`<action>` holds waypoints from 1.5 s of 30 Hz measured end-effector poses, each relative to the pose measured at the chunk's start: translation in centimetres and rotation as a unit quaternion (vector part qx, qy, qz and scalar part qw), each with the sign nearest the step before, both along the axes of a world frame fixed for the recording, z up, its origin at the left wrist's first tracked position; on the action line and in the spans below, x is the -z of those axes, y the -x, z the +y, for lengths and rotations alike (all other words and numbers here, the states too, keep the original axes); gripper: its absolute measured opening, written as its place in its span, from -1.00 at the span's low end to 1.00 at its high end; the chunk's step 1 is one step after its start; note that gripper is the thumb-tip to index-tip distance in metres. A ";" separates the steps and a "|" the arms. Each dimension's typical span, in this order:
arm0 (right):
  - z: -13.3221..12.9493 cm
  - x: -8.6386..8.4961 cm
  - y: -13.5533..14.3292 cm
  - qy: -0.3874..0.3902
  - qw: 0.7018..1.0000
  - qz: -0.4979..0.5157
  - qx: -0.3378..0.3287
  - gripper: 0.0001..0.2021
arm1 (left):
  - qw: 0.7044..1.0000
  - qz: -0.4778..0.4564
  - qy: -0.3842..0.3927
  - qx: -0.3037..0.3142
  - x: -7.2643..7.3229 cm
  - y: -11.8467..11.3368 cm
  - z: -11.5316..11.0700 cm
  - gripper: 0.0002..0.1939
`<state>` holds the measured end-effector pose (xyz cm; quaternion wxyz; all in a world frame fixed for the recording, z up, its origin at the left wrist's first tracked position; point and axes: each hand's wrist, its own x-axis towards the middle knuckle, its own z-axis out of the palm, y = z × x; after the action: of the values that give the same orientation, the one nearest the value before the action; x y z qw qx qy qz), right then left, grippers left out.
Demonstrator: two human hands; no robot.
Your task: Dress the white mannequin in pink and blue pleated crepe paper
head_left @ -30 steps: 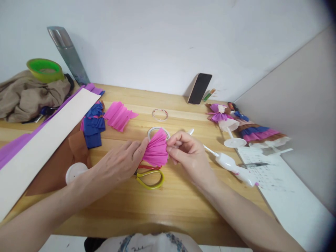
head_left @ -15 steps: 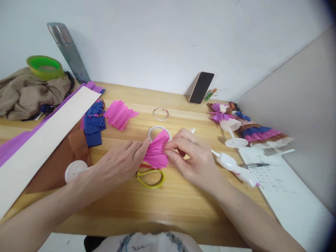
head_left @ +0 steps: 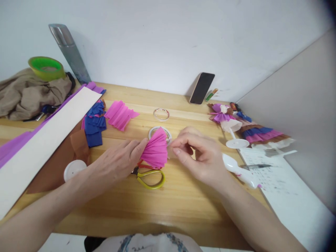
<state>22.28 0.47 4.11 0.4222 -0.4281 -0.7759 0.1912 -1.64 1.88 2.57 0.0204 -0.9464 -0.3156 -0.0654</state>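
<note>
My left hand [head_left: 123, 157] pinches the gathered end of a pink crepe paper piece [head_left: 156, 148], which fans out in pleats to the right. Just right of the fan's edge is my right hand [head_left: 196, 152], thumb and forefinger pressed together; anything between them is too small to make out. A white ring-shaped roll [head_left: 153, 130] lies behind the paper, partly covered by it. Below the paper are scissors [head_left: 151, 179] with yellow and red handles, their blades hidden by my left hand. Another pink crepe paper piece [head_left: 120, 115] rests farther back on the left.
A clear ring [head_left: 161, 114] lies toward the back. Blue paper strips [head_left: 93, 129], brown paper [head_left: 57, 162] and a long white strip [head_left: 52, 140] cover the left. At right are a glue bottle [head_left: 240, 171], ruffled paper pieces [head_left: 265, 134] and a white stand [head_left: 237, 144]. A phone [head_left: 202, 88] leans against the wall.
My right hand has moved off the pink paper's edge, slightly to the right. The paper has tilted up and shows its pleats more openly, while my left hand has kept hold of it.
</note>
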 end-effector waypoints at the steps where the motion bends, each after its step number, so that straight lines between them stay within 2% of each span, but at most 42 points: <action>1: -0.1 -0.1 0.0 -0.006 1.000 -0.001 -0.018 -0.91 | 1.000 -0.002 -0.005 0.001 0.0 0.0 0.0 -0.46; 5: -0.2 0.2 0.1 -0.042 0.995 -0.055 -0.073 -0.87 | 1.000 -0.001 -0.015 0.014 0.0 0.1 -0.1 -0.49; 11: -0.1 0.7 -0.3 -0.105 0.979 -0.153 -0.082 -0.79 | 1.000 -0.003 -0.010 0.011 0.4 0.5 -0.2 -0.46; 18: 0.0 0.5 0.0 -0.104 0.986 -0.106 -0.082 -0.87 | 1.000 -0.018 0.004 0.013 -0.1 0.3 -0.2 -0.50; 20: 0.0 0.7 0.1 -0.121 0.981 -0.132 -0.080 -0.88 | 1.000 -0.020 -0.004 0.010 -0.1 0.2 -0.2 -0.52; 23: -0.1 1.1 0.1 -0.135 0.973 -0.172 -0.077 -0.80 | 1.000 -0.025 0.001 0.009 0.0 0.3 -0.2 -0.57; 26: 0.0 1.2 0.1 -0.188 0.959 -0.198 -0.073 -0.76 | 0.999 -0.036 0.002 0.018 0.0 0.4 -0.1 -0.57; 35: 0.9 1.4 -0.3 -0.270 0.933 -0.230 -0.066 -0.76 | 0.999 -0.028 -0.017 0.015 0.1 0.4 0.0 -0.56; 37: 1.0 1.4 -0.5 -0.251 0.944 -0.203 -0.066 -0.79 | 0.999 -0.028 -0.026 0.015 0.4 0.5 0.1 -0.59; 41: 0.7 0.8 -0.4 -0.132 0.984 -0.085 -0.078 -0.84 | 1.000 -0.012 -0.012 -0.002 0.5 0.4 0.1 -0.58; 45: 0.3 0.5 0.0 -0.054 0.996 0.002 -0.066 -0.88 | 1.000 -0.024 0.001 -0.005 0.4 0.4 0.1 -0.58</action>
<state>22.28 0.76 3.58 0.4325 -0.3520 -0.8110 0.1770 -2.02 2.02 2.18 0.0124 -0.9430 -0.3208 -0.0877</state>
